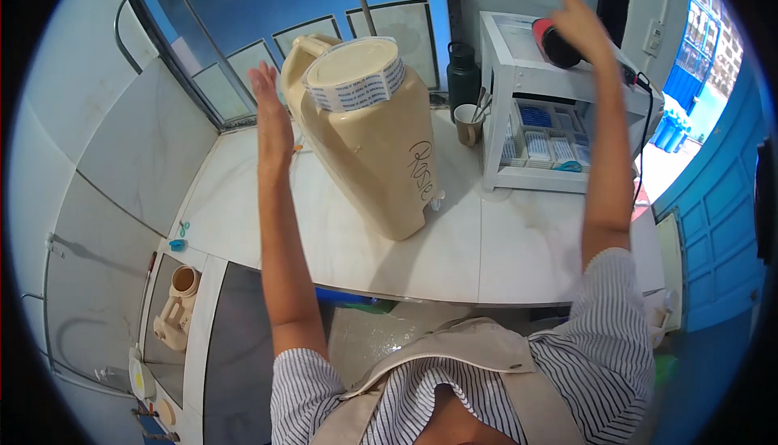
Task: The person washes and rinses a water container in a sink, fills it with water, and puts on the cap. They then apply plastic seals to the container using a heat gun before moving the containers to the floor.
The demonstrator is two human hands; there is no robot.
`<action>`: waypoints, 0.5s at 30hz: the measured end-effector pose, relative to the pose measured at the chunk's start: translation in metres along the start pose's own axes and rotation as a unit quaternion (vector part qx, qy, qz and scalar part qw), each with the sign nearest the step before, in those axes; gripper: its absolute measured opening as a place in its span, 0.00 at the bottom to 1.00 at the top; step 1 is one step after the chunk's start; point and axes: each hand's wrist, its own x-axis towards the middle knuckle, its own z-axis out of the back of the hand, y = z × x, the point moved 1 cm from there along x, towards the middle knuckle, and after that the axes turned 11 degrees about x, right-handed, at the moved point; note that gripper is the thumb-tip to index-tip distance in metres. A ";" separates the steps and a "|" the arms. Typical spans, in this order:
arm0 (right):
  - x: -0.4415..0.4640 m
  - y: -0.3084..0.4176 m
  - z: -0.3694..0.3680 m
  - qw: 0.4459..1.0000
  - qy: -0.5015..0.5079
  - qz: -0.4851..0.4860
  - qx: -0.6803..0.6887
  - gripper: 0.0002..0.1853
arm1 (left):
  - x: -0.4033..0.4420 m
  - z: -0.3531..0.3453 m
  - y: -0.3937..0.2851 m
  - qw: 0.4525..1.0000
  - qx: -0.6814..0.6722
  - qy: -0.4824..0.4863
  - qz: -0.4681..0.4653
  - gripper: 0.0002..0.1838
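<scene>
A large beige plastic jug (365, 145) stands on the white counter, with handwriting on its side and a printed seal band (361, 92) wrapped around its cap (355, 60). My left hand (273, 117) is raised at the jug's left, close to its handle (304, 60), fingers stretched out and holding nothing; whether it touches the jug I cannot tell. Over the white shelf unit's top, my right hand (582, 30) has its fingers apart. Right beneath it lies a red and black hair dryer (557, 44), partly covered by the hand.
A mug (468, 125) with utensils and a dark green bottle (463, 80) stand beside the shelf unit (535, 179). A black cord (643, 137) hangs down its right side. An uncapped beige jug (174, 315) sits lower left. Small scissors (184, 228) lie at the counter's left.
</scene>
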 end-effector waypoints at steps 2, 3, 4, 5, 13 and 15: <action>0.012 -0.055 0.033 0.975 0.160 -0.084 -0.128 0.25 | 0.022 -0.002 -0.017 0.993 0.079 0.073 -0.053 0.49; 0.012 -0.065 0.042 0.954 0.228 -0.110 -0.158 0.24 | 0.033 -0.004 -0.027 0.984 0.118 0.111 -0.080 0.48; 0.011 -0.073 0.042 0.953 0.228 -0.115 -0.161 0.24 | 0.041 -0.007 -0.036 0.970 0.158 0.149 -0.107 0.47; 0.008 -0.072 0.040 0.928 0.298 -0.142 -0.174 0.23 | 0.047 -0.012 -0.043 0.954 0.196 0.186 -0.134 0.46; -0.004 -0.084 0.005 0.934 0.300 -0.074 -0.178 0.19 | 0.047 -0.028 -0.054 0.924 0.259 0.283 -0.010 0.48; 0.000 -0.097 0.000 0.936 0.291 -0.027 -0.194 0.18 | 0.058 -0.012 -0.048 0.948 0.206 0.240 -0.038 0.48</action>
